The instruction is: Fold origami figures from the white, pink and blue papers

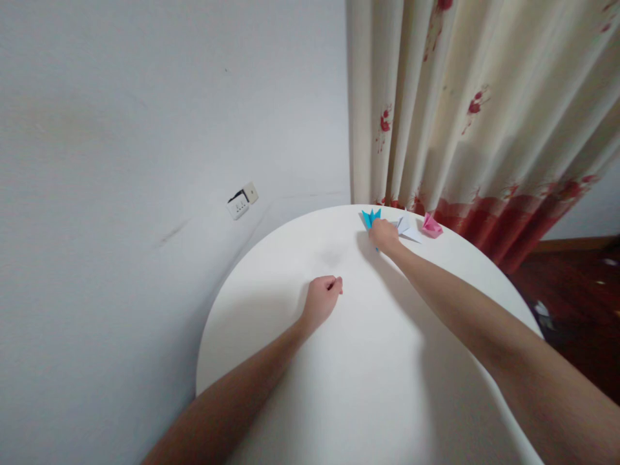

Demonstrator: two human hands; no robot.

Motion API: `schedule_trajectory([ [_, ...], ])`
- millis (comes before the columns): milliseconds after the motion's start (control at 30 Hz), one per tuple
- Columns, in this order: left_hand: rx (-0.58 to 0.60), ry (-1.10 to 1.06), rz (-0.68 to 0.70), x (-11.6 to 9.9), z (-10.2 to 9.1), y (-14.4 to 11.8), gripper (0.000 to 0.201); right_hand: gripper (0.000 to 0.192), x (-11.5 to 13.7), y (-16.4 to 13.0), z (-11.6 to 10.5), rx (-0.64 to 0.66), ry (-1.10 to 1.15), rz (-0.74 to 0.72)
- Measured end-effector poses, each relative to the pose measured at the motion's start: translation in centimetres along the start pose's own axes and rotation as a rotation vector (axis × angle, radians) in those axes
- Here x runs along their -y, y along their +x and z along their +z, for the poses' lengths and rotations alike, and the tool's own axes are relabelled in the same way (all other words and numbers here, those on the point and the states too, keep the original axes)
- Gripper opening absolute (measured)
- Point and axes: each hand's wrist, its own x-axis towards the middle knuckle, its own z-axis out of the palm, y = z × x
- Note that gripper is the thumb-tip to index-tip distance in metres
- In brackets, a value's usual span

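Near the far edge of the round white table, my right hand (385,235) is closed on a blue folded-paper piece (371,218), whose pointed tips stick out beyond the fingers. Part of that piece is hidden behind the hand. Just right of the hand lies a white folded-paper piece (410,230) with sharp points. A pink folded-paper piece (432,226) sits farther right, apart from the white one. My left hand (321,301) rests around the middle of the table, its fingers curled into a loose fist with nothing showing in them.
The white table (271,310) has a curved edge, with a pale wall (145,161) to the left bearing a socket (238,206). A cream curtain (450,116) with red flowers hangs behind the far right edge. Dark floor (576,303) shows at the right.
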Motion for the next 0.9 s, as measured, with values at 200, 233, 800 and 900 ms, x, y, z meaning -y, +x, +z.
schedule_trajectory([
  [200, -0.056, -0.061, 0.151, 0.5, -0.4, 0.3, 0.033, 0.032, 1.3, -7.2, 1.3, -0.005, -0.067, -0.17],
  [233, -0.066, -0.016, 0.198, 0.6, -0.4, 0.3, 0.032, 0.033, 1.2, -8.7, 1.5, -0.044, -0.059, -0.246],
  [800, 0.266, 0.751, 0.357, 0.7, 1.0, -1.7, 0.058, 0.061, -2.2, -16.7, 4.7, 0.11, -0.119, -0.468],
  [900, 0.279, 0.767, 0.37, 0.7, 1.0, -1.8, 0.06, 0.062, -2.3, -16.7, 4.5, 0.119, -0.127, -0.478],
])
